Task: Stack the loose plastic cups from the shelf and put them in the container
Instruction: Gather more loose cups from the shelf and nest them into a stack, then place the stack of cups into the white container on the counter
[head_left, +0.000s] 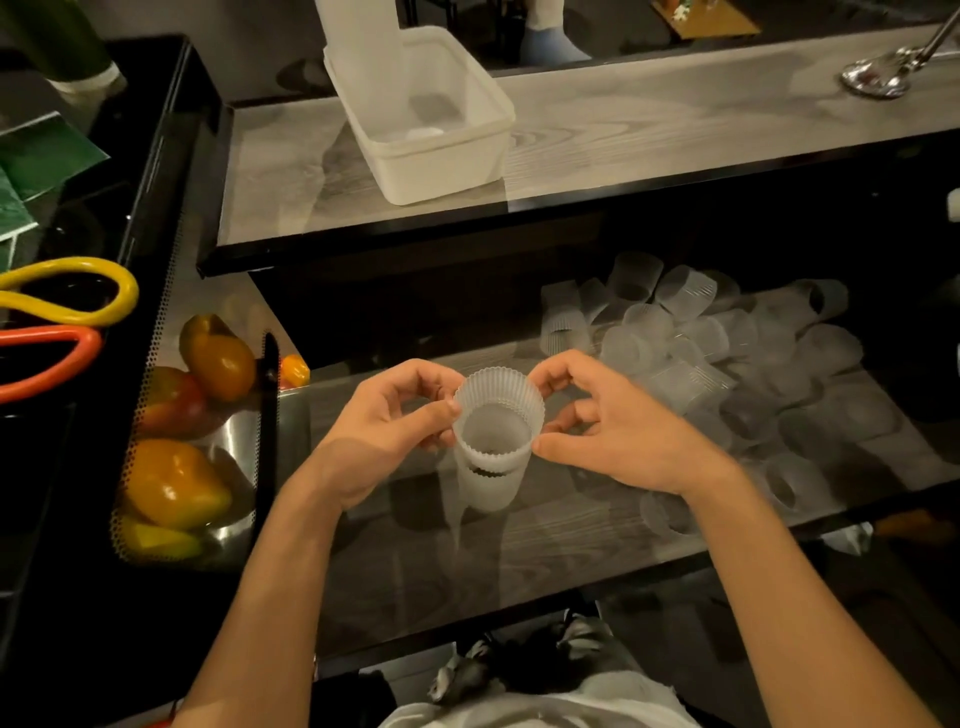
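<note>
Left thumb tip (445, 410) and the curled left fingers behind it grasp the fluted upper rim of the stack of cups (496, 447) from its left side. The right thumb (546, 446) and forefinger pinch the same rim from the right, with the remaining right fingers loosely bent just beside the wall. From my remote seat I read both the left hand (384, 431) and the right hand (618, 436) as clasped on the stack, which stands upright between them with its mouth toward the camera. It is made of frosted, ribbed cups nested one inside another. It sits over the lower shelf (519, 551), and I cannot tell whether its base touches the surface. To the right, on the same shelf, lies the heap of loose cups (727, 353), most tipped on their sides and touching one another. On the upper shelf (675, 130), well apart from the hands, stands the container (441, 166), a translucent white rectangular tub, open at the top. At far left a metal bowl (234, 441) holds yellow, orange and red fruit (171, 483). Above it are a yellow loop (122, 291), an orange loop (78, 343) and green cards (41, 156), whose print is too blurred for me to read.
</note>
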